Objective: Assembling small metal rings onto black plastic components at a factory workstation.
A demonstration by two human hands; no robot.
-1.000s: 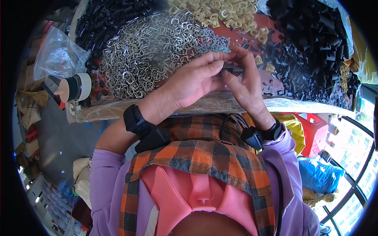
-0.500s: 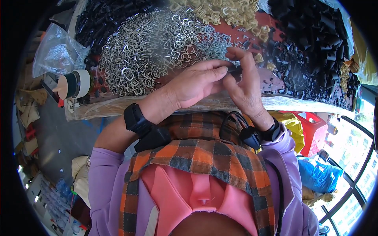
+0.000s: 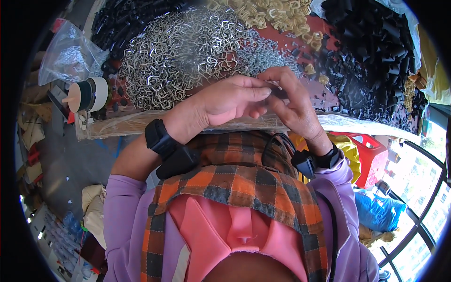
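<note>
Over the table's near edge, my left hand (image 3: 229,101) and my right hand (image 3: 297,107) meet at the fingertips. Between them is a small dark piece (image 3: 278,92), mostly covered by the fingers, so its exact kind cannot be made out. My left thumb presses it against the fingers. The right index finger and thumb bend round its other side. Just beyond the hands lie a large heap of bent silver metal hooks (image 3: 169,61) and a smaller pile of tiny silvery screw-like pieces (image 3: 265,54).
Black plastic parts (image 3: 371,42) cover the table's right side, and more black parts (image 3: 134,21) lie far left. Cream plastic buckles (image 3: 272,14) sit at the back. At left are a clear plastic bag (image 3: 70,58) and a tape roll (image 3: 97,94). A red stool (image 3: 373,160) stands right.
Both hands have come slightly nearer to me. The right fingers, raised and spread before, now bend over toward the left hand around the dark piece.
</note>
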